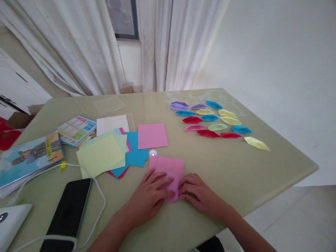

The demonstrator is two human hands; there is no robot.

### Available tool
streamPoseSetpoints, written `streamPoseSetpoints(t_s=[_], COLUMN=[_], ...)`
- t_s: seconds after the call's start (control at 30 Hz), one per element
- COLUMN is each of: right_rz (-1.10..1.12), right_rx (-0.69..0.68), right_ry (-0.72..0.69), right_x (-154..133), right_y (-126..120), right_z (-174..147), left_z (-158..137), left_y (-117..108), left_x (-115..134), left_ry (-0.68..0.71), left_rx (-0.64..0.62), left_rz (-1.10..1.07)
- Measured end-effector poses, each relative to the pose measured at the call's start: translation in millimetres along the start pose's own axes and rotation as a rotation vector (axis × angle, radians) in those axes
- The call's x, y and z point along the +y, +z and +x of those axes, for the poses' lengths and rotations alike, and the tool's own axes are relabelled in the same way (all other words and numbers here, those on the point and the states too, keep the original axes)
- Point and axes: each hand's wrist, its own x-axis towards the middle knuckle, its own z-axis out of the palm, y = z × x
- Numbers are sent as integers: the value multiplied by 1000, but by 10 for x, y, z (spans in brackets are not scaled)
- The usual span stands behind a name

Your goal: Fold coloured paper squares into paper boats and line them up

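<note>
A pink square of paper (169, 166) with faint crease lines lies on the table in front of me. My left hand (151, 192) rests on its left part, fingers stretched out and pressing it flat. At the lower right edge of the sheet, the curled fingers of my right hand (196, 193) pinch the paper; the fingertips partly hide that edge. Just beyond lies another pink square (152, 136), flat and untouched. A small round white object (152, 153) sits between the two pink sheets.
Loose coloured sheets (101, 154) spread to the left, beside booklets (31, 156). Nearer me are a black phone (68, 214), a white cable (102, 190) and a white device (11, 227). Several folded boat-like paper pieces (211, 134) lie at the right back. The table edge (280, 195) slants at right.
</note>
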Motion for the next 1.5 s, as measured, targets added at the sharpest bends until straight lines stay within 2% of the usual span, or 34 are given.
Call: streamPoseSetpoints(t_s=[0.13, 0.37, 0.6, 0.77, 0.9, 1.07, 1.5], right_rz=[45, 54, 56, 15, -30, -27, -31], right_rx=[143, 214, 160, 119, 118, 155, 196], right_ry=[148, 204, 180, 110, 98, 122, 156], right_x=[0, -33, -36, -18, -28, -32, -13], right_y=[116, 220, 141, 113, 146, 207, 262], right_z=[-10, -3, -6, 15, 44, 63, 82], left_z=[4, -11, -174, -402, -482, -485, -455], left_y=[-14, 40, 78, 245, 393, 466, 438], left_x=[-11, -3, 279, 461, 564, 596, 599], left_ry=[31, 111, 54, 21, -57, -93, -115], left_rx=[-16, -5, -37, 70, 125, 191, 206], left_rz=[2, 69, 268, 378, 407, 374, 320])
